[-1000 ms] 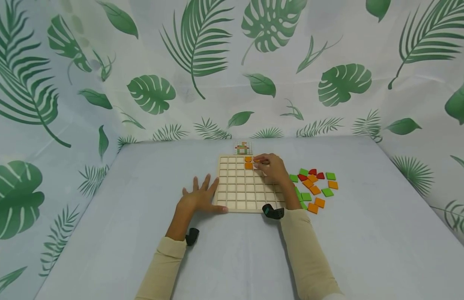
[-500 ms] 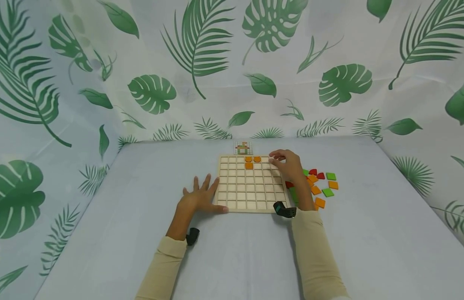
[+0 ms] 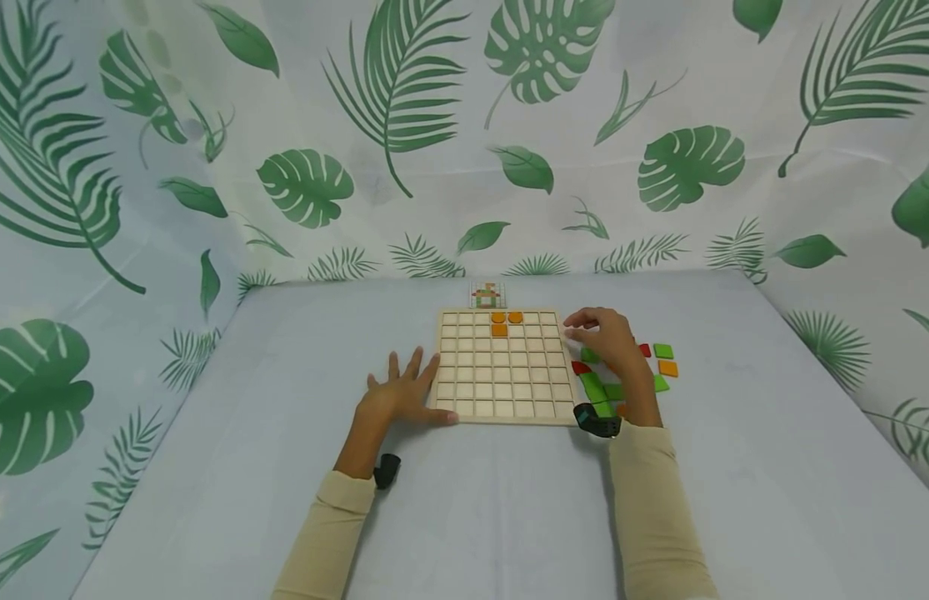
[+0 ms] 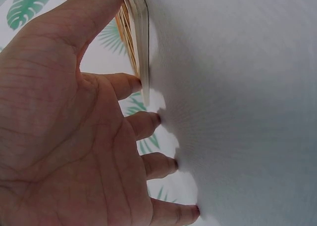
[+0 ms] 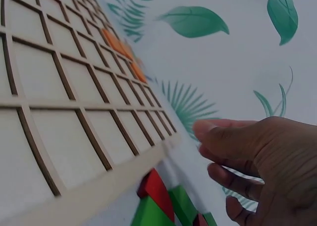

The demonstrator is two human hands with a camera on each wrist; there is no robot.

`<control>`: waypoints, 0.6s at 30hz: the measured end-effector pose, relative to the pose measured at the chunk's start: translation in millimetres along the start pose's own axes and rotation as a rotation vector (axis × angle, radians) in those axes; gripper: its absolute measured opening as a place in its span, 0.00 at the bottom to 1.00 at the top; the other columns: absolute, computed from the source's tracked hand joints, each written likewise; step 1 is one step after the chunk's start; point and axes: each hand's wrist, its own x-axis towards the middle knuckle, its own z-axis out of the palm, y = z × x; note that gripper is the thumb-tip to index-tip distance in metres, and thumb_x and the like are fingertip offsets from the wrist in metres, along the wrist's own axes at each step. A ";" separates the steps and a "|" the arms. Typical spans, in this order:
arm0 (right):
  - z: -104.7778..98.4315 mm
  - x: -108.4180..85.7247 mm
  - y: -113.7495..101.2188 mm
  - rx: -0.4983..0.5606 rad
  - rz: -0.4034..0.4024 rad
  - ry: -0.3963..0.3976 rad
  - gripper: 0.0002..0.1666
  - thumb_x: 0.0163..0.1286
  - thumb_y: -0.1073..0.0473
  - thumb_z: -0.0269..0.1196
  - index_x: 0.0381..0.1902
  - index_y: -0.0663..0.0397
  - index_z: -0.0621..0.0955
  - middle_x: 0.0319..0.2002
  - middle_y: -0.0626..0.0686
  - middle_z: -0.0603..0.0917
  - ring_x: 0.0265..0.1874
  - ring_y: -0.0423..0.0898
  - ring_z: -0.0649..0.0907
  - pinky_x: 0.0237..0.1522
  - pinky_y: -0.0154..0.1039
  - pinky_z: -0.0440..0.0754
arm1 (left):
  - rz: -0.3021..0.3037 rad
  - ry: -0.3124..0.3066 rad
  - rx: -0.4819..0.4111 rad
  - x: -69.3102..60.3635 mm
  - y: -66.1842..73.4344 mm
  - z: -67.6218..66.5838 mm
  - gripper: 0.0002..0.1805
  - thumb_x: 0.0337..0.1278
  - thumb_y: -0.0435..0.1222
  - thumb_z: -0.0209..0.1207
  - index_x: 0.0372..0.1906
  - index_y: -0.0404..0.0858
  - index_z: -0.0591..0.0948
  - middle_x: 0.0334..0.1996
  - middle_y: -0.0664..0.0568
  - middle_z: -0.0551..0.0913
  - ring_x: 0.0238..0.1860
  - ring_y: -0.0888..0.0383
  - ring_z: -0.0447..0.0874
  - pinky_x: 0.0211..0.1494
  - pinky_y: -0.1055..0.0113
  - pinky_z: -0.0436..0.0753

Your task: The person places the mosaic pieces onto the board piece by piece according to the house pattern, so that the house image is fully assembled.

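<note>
A wooden grid board (image 3: 493, 367) lies flat on the table. Two orange round-looking pieces sit in its far row, and an orange square tile (image 3: 499, 331) lies in the cell below the left one. With fingers spread, my left hand (image 3: 397, 398) rests at the board's near left corner, thumb and index finger touching its edge. My right hand (image 3: 605, 337) hovers beyond the board's right side, fingers loosely bent and nothing visible between them. Beneath it are loose green tiles (image 3: 595, 392) and a red piece (image 5: 157, 190); the forearm hides some of the pile.
A small printed pattern card (image 3: 487, 294) lies behind the board. Farther right are more loose pieces, among them an orange tile (image 3: 667, 367) and a green tile (image 3: 662, 351). A leaf-patterned cloth (image 3: 434, 142) hangs along the back and sides.
My right hand let go of the second orange round piece in the far row and moved right, off the board, over the loose tiles. The left hand stayed in place.
</note>
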 end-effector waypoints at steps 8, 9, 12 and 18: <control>-15.8 -11.9 12.8 -0.084 0.043 -0.032 0.14 0.72 0.59 0.60 0.49 0.61 0.82 0.52 0.66 0.81 0.50 0.61 0.78 0.50 0.53 0.80 | 0.002 -0.002 0.003 -0.2 0.2 0.6 0.59 0.49 0.68 0.60 0.79 0.51 0.43 0.80 0.46 0.34 0.77 0.33 0.27 0.69 0.25 0.45; -17.9 -13.4 14.0 -0.088 0.061 -0.033 0.14 0.72 0.59 0.59 0.49 0.61 0.82 0.52 0.66 0.81 0.50 0.61 0.78 0.50 0.54 0.80 | 0.002 -0.003 0.003 -0.4 0.3 0.7 0.59 0.49 0.68 0.60 0.79 0.51 0.43 0.80 0.46 0.34 0.77 0.33 0.28 0.69 0.25 0.45; -24.5 -17.8 17.2 -0.118 0.110 -0.036 0.14 0.72 0.58 0.60 0.49 0.60 0.82 0.52 0.66 0.81 0.50 0.60 0.77 0.54 0.55 0.78 | 0.008 -0.006 0.005 -0.3 0.0 0.5 0.59 0.50 0.68 0.59 0.79 0.51 0.42 0.80 0.46 0.34 0.77 0.33 0.27 0.68 0.25 0.45; -34.1 -25.6 19.4 -0.132 0.155 -0.073 0.14 0.69 0.56 0.63 0.46 0.61 0.82 0.48 0.64 0.82 0.45 0.57 0.80 0.50 0.51 0.79 | 0.011 -0.005 0.007 0.1 -1.1 0.1 0.59 0.50 0.68 0.59 0.79 0.51 0.42 0.80 0.45 0.34 0.77 0.32 0.27 0.68 0.25 0.44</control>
